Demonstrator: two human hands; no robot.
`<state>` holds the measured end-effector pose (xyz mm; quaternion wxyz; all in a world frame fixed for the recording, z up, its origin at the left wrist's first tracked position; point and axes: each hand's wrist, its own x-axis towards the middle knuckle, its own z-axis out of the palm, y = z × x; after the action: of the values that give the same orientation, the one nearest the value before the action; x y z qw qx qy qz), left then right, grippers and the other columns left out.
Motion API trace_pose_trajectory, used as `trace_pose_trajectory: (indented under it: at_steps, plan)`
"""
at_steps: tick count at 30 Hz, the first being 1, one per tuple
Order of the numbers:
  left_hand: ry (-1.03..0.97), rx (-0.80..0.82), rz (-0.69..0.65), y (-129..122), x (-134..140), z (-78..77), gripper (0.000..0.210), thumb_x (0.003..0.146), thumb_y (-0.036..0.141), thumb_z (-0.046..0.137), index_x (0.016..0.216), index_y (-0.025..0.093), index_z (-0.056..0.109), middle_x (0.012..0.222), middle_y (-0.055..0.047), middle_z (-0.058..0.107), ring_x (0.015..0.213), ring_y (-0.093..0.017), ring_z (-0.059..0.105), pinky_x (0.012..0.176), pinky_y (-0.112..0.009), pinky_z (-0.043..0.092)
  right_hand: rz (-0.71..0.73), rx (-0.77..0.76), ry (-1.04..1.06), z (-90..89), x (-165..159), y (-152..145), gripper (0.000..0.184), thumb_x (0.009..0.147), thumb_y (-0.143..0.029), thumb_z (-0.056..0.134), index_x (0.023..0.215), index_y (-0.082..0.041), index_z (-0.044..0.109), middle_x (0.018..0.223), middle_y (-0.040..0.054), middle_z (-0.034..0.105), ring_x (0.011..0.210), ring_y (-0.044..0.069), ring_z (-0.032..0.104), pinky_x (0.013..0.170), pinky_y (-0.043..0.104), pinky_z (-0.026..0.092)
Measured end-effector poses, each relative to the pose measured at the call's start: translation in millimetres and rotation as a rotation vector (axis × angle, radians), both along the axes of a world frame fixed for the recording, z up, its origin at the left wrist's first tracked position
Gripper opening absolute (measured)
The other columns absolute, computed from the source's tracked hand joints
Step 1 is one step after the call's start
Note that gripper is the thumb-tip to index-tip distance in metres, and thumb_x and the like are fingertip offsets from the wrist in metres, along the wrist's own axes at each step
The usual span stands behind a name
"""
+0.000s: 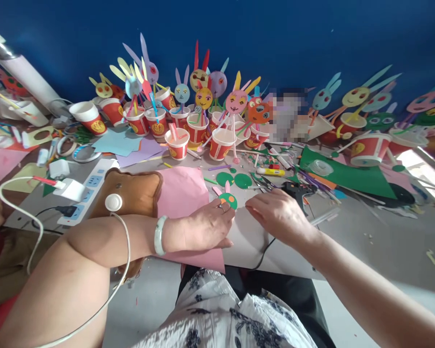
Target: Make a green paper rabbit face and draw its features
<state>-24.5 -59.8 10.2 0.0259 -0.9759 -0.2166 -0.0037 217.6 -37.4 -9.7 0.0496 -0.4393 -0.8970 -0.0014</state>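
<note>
A small green paper rabbit face [233,202] with orange eye spots and pink ears lies in front of me. My left hand [206,227], with a ring and a pale bangle, has its bent fingers on the lower edge of this face and partly covers it. To the right, apart from the face, my right hand [277,212] is low over the table with its fingers curled together. Whatever its fingertips hold, if anything, is hidden. Just behind that hand lies a black glue gun [299,191]. Two green paper discs [243,181] lie beyond the rabbit face.
Red-and-white paper cups [223,145] with paper rabbit figures line the back. Pink paper [183,188] and a brown cushion-like item [134,193] lie left, beside a white power strip [89,191]. A white cable [126,251] crosses my left arm. Scissors [264,182], a yellow glue stick [270,171] and scraps lie ahead.
</note>
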Motion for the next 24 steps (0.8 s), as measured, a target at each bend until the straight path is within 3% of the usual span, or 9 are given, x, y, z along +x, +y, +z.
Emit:
trace_pose_trajectory:
  at_steps: [4,7,10,14,19,24]
  plan:
    - [0.028,0.074,0.007,-6.6,-5.4,5.5,0.047,0.108,0.044,0.046,0.12,0.005,0.069,0.126,-0.016,0.071,0.124,-0.026,0.063,0.115,-0.04,0.041,0.123,0.014,-0.015,-12.4,-0.3,-13.5,0.033,0.099,-0.012,0.046,0.083,-0.02,0.074,0.079,0.009,0.073,0.071,0.019,0.064,0.072,0.035,0.038]
    - [0.032,0.04,-0.002,-4.7,-4.5,5.1,0.046,0.108,0.045,0.046,0.119,0.006,0.069,0.124,-0.015,0.072,0.12,-0.026,0.065,0.112,-0.04,0.043,0.144,-0.151,0.059,-3.6,2.3,3.5,0.031,0.104,-0.035,0.05,0.098,-0.022,0.077,0.089,0.0084,0.077,0.081,0.022,0.069,0.078,0.037,0.043]
    - [0.005,0.008,-0.026,0.4,-1.2,-1.5,0.042,0.106,0.045,0.05,0.11,0.008,0.069,0.114,-0.015,0.073,0.112,-0.027,0.066,0.109,-0.042,0.044,-0.029,-0.18,0.128,5.1,1.3,43.8,0.033,0.101,-0.041,0.05,0.097,-0.023,0.078,0.091,0.0088,0.078,0.08,0.024,0.07,0.079,0.038,0.047]
    - [-0.052,0.036,-0.034,3.8,2.8,-16.9,0.043,0.101,0.049,0.058,0.113,0.008,0.066,0.106,-0.014,0.071,0.105,-0.029,0.066,0.106,-0.044,0.042,-0.311,-0.143,0.121,1.1,-11.0,99.9,0.028,0.093,-0.038,0.056,0.1,-0.02,0.077,0.097,0.0114,0.078,0.086,0.027,0.07,0.08,0.039,0.048]
    - [-0.091,0.033,-0.007,3.0,4.5,-30.3,0.058,0.1,0.052,0.059,0.135,0.006,0.057,0.122,-0.018,0.068,0.113,-0.029,0.063,0.107,-0.043,0.04,-0.366,-0.175,0.036,-9.9,-25.4,131.7,0.019,0.088,-0.038,0.063,0.084,-0.022,0.073,0.093,0.0089,0.078,0.085,0.025,0.068,0.074,0.035,0.045]
    - [-0.142,0.013,-0.02,4.5,4.6,-44.1,0.067,0.095,0.056,0.066,0.138,0.005,0.056,0.128,-0.019,0.065,0.125,-0.034,0.059,0.108,-0.044,0.041,-0.389,-0.204,-0.011,-13.6,-29.3,141.4,0.012,0.081,-0.03,0.066,0.08,-0.021,0.074,0.082,0.0064,0.077,0.083,0.024,0.068,0.069,0.031,0.043]
